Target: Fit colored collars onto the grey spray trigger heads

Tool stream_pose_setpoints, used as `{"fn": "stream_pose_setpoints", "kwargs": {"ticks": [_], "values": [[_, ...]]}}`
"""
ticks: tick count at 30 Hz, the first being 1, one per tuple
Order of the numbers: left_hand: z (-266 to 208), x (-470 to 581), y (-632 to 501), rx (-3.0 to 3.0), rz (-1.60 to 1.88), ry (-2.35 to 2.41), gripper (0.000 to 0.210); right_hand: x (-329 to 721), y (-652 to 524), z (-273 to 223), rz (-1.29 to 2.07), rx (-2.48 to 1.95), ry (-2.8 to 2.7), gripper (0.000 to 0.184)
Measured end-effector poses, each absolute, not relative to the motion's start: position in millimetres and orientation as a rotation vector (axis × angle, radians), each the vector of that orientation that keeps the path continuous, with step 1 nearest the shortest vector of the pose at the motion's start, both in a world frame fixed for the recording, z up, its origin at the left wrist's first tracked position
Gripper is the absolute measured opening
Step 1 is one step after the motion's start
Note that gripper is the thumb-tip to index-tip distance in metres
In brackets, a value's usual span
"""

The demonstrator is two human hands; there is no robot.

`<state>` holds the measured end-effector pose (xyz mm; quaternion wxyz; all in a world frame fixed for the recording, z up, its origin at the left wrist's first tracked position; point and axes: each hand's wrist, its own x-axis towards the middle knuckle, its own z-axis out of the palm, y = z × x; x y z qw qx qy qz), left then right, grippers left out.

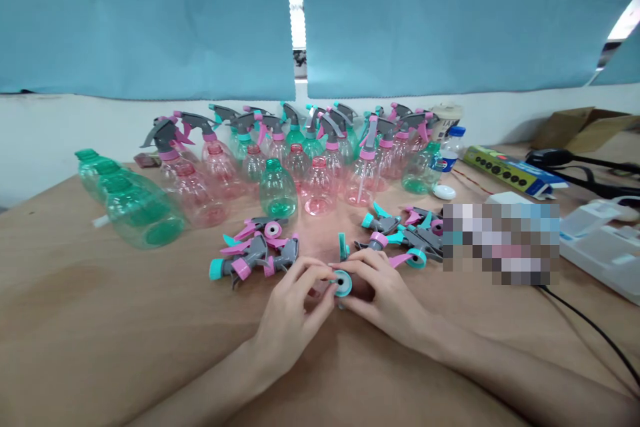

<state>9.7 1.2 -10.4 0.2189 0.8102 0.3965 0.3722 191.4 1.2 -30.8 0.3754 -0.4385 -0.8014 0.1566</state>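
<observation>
A grey trigger spray head with a turquoise collar (344, 283) is held just above the table, its round open underside facing me. My right hand (385, 297) grips it from the right with bent fingers and thumb. At the left rim of the collar, my left hand (299, 303) has thumb and fingertips pinched together. Whatever sits in that pinch is too small to make out. Loose spray heads with pink and turquoise parts lie in a left pile (255, 253) and a right pile (413, 238), one on each side of my hands.
Behind stand pink bottles (320, 190) and green bottles (279, 193), several topped with spray heads. Farther right are a blue-capped drink bottle (453, 147), a power strip box (513, 172), a cardboard box (575, 130), a clear plastic case (605, 243) and a black cable (590, 320).
</observation>
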Motion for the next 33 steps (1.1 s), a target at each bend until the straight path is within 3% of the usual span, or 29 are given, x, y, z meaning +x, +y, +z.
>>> {"fn": "stream_pose_setpoints", "kwargs": {"ticks": [18, 33], "values": [[-14.8, 8.9, 2.5, 2.751, 1.051, 1.126, 0.024, 193.0, 6.9, -29.6, 0.324, -1.100, -2.094, 0.038], [-8.3, 11.3, 4.9, 2.810, 1.098, 1.237, 0.017, 194.5, 11.2, -27.8, 0.380, -1.065, -2.057, 0.025]]}}
